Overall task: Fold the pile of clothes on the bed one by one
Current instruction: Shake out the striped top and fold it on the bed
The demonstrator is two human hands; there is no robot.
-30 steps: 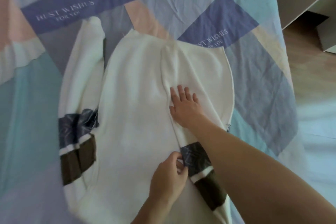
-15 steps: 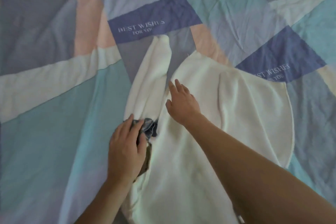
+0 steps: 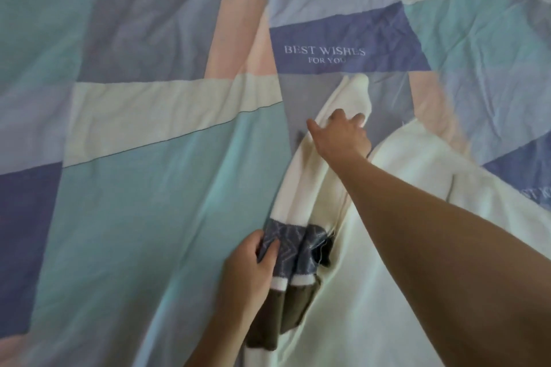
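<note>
Hands have shifted to the left sleeve (image 3: 316, 176) of the cream sweater (image 3: 387, 247), mid-bed (image 3: 119, 188): left hand (image 3: 253, 265) pinches its patterned band, right hand (image 3: 343, 137) grips higher up near the shoulder. Other sleeve's folded; this one looks next.

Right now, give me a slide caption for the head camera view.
Left hand pinches the sleeve of a cream sweater; right hand reaches its upper end.
</note>
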